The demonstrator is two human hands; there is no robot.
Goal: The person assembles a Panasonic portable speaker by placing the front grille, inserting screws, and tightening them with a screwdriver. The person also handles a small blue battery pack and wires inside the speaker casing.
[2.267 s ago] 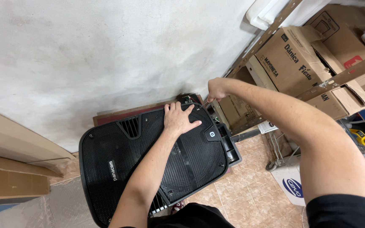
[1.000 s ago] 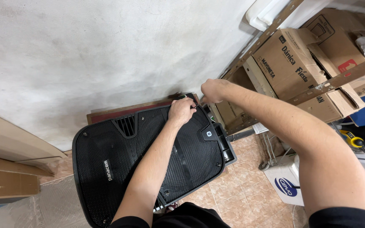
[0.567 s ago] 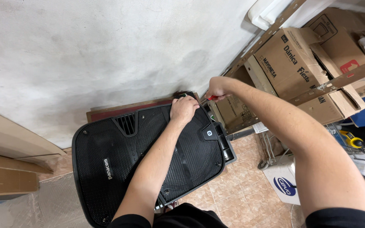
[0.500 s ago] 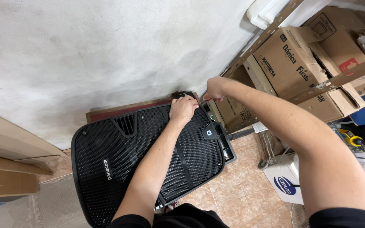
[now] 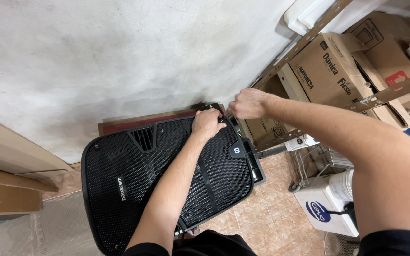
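My left hand [image 5: 208, 124] lies palm down, fingers curled over the top edge of the black speaker grille [image 5: 167, 180], pressing on it. My right hand [image 5: 246, 103] is closed in a fist just right of that same corner; I cannot tell what it grips. The grille leans over the speaker cabinet [image 5: 254, 163], close under the plastered wall [image 5: 119, 57]. Left of the grille sit wooden boards [image 5: 10, 175]; right of it stand cardboard boxes [image 5: 328, 71] on a metal shelf [image 5: 380, 95] and a white bucket [image 5: 342, 187] on the tiled floor [image 5: 271, 213].
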